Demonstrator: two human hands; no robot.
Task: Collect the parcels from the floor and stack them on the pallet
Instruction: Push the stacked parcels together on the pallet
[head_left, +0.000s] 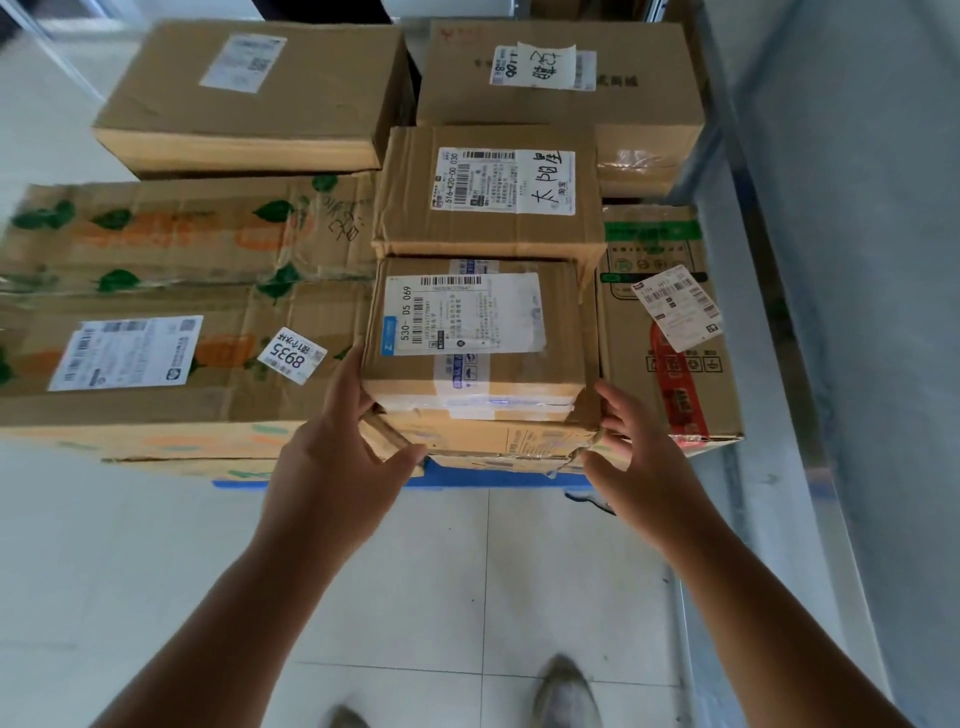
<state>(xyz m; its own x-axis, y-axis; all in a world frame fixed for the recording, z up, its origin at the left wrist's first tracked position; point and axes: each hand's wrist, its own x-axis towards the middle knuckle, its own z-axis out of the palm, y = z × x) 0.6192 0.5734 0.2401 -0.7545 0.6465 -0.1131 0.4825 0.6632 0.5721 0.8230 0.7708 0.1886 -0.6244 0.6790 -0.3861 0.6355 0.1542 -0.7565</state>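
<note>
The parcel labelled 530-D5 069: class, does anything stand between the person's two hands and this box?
Nothing visible does. The left hand touches the near left corner of the parcel, and the right hand sits at its near right corner.

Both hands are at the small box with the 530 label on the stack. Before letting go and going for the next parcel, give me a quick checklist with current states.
1. Left hand on the small box: fingers touch its left side, thumb under the front corner. Ok.
2. Right hand on the box: fingers spread near the right corner, contact unclear. Cannot tell.
3. Box level: top looks flat. Ok.
4. Support underneath: it rests on a crumpled box with a torn front edge. Not ok.
5. Neighbours: box behind sits close; printed box beside it on the right. Ok.
6. Pallet: only a blue edge shows. Cannot tell.
</note>
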